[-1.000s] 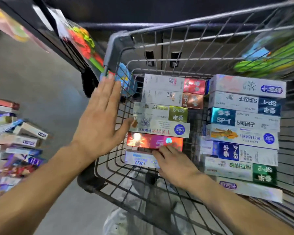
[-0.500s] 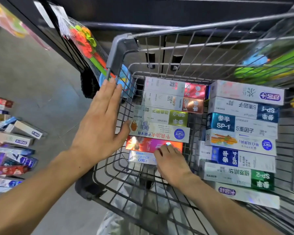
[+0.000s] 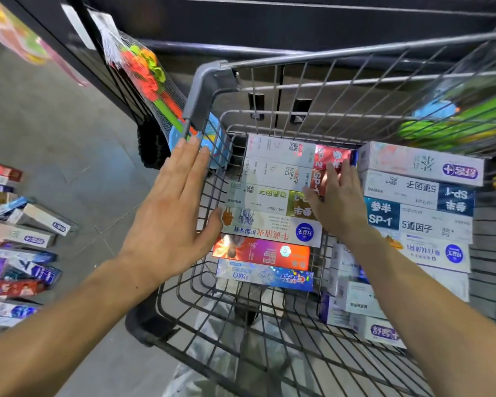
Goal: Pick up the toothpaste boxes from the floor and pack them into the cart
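Fingers (image 3: 337, 179) flat on boxes (image 3: 272, 196) | cart (image 3: 212, 81) holds two rows

Grey wire shopping cart (image 3: 209, 81) holding two rows of laid-flat toothpaste boxes (image 3: 272, 224). Left hand (image 3: 169, 213) flat against row's left ends; right hand (image 3: 338, 202) flat against right ends. More boxes on grey floor (image 3: 26, 230).

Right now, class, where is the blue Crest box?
In the head view, the blue Crest box lies nearest the camera in the cart's left-hand row, beside the orange box.
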